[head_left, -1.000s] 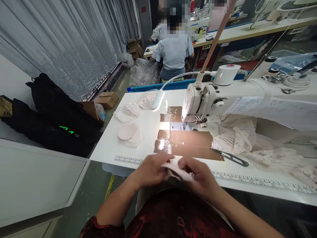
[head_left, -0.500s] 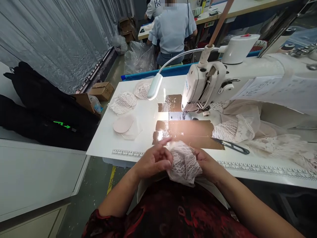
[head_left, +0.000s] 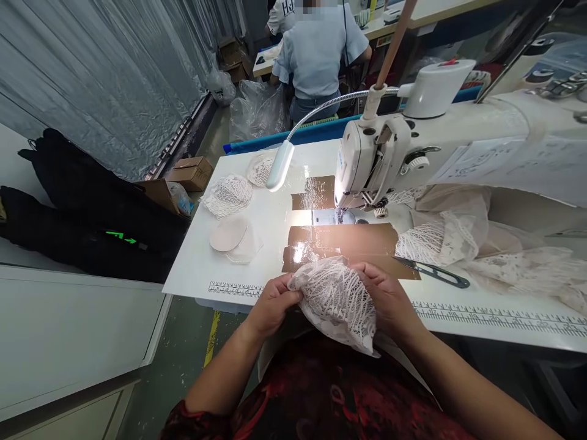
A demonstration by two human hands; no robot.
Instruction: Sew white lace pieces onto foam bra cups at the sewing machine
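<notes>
A piece of white lace, cupped in shape, is stretched between my two hands at the table's front edge. My left hand pinches its left edge between thumb and fingers. On the other side, my right hand grips the right edge, with some fingers hidden behind the lace. Beyond my hands stands the white sewing machine, its needle area lit. Lace cups lie at the table's left, nearer than another lace cup. Close by is a smooth beige pad on sheer fabric.
Thread snips lie right of the brown tape. Lace and sheer fabric are heaped under the machine arm. A lamp on a bendable neck overhangs the table. A person sits beyond.
My left hand has closed on the lace's left edge after being loose beside it. The lace, bunched before, is now spread wider between both hands.
</notes>
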